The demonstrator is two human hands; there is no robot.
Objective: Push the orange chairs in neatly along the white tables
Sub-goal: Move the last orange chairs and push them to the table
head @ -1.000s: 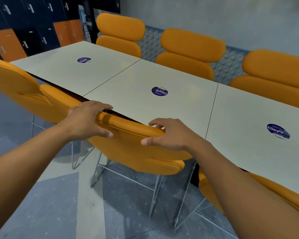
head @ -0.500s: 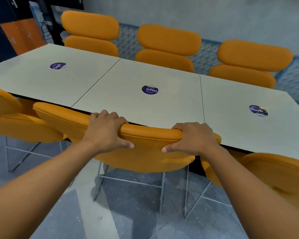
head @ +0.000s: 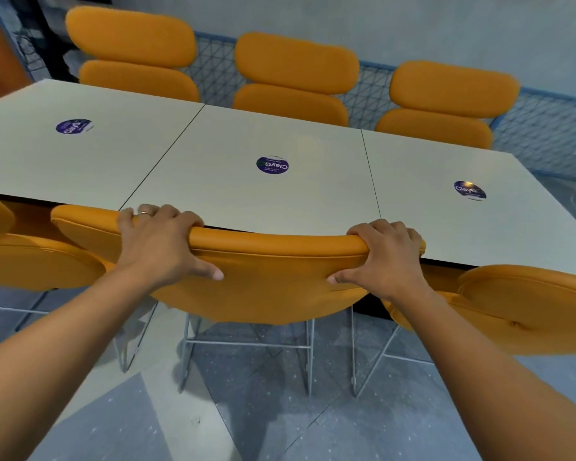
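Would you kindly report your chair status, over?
Left hand, right hand grip middle chair backrest. Backrest at white table edge. Left chair, right chair close alongside.

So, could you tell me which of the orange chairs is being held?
The middle chair on the near side, at the centre table: the left hand and right hand both grip the top of its backrest. No hand touches any other.

Communal canteen or break area, probably in a workplace. Three white tables (head: 280,197) stand butted end to end, each bearing a round purple logo sticker (head: 272,165). Matching orange chairs (head: 296,61) line both long sides, with a blue wire-mesh partition (head: 546,134) behind and a grey speckled floor (head: 263,410).
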